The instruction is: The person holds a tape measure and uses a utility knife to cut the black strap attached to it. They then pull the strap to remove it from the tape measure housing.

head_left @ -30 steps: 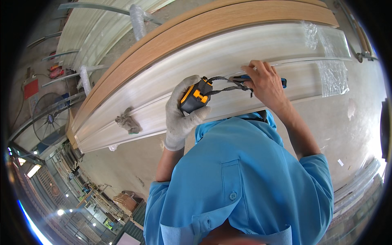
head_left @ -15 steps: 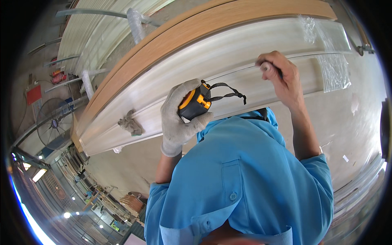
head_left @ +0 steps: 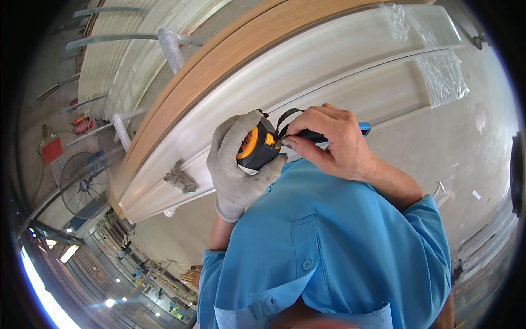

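My left hand, in a grey work glove, is wrapped round a black-and-orange tape measure in front of my chest. A black wrist strap loops up from its far side. My bare right hand is closed, with thumb and fingertips pinched together against the orange end of the tape measure. Held across its palm is a slim black tool with a blue end; its middle is hidden by my fingers, and its kind cannot be made out. Whether the fingertips grip the tape's hook is hidden.
Long white panels lie beneath my hands, with a wood-coloured board along their far side. Clear plastic wrap covers their right end. A crumpled grey glove lies on them at left. A fan stands farther left.
My right hand has come down and left from above the panels to the tape measure, its fingertips now touching it. My left hand has shifted slightly left, still holding the tape measure.
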Motion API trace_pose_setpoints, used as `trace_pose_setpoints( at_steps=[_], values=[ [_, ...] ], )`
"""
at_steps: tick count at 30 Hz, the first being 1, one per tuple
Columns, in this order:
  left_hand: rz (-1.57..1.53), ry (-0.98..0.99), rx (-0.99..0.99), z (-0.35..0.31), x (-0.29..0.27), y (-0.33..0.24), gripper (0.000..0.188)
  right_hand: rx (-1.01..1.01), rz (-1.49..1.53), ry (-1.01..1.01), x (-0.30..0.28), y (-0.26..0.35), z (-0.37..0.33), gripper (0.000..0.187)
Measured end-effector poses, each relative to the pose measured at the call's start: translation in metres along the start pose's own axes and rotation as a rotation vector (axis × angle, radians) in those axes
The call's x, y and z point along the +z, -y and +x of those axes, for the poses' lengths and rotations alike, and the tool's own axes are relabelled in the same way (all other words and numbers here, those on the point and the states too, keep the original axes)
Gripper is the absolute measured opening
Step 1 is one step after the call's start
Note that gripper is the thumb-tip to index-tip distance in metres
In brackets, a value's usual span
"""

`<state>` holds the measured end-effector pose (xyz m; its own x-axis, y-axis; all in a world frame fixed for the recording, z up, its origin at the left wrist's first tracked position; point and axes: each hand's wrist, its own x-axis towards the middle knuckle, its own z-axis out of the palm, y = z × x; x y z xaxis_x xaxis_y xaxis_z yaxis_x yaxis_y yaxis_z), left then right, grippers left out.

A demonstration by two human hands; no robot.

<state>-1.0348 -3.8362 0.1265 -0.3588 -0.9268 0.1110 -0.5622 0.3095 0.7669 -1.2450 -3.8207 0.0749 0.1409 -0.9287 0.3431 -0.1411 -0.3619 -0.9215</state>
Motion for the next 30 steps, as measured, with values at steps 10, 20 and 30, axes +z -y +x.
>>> trace_pose_setpoints(
  at_steps=[10,20,30],
  values=[
    [0.168,-0.061,0.082,0.001,0.008,-0.002,0.075,-0.090,-0.236,-0.123,0.003,-0.002,-0.004,0.016],
    [0.364,-0.100,0.060,-0.001,0.014,-0.006,0.074,-0.180,-0.423,-0.157,0.005,0.000,-0.003,0.016],
    [0.002,0.059,0.006,0.000,0.006,0.001,0.071,0.181,0.285,0.175,-0.011,-0.015,0.004,0.015]
  ],
)
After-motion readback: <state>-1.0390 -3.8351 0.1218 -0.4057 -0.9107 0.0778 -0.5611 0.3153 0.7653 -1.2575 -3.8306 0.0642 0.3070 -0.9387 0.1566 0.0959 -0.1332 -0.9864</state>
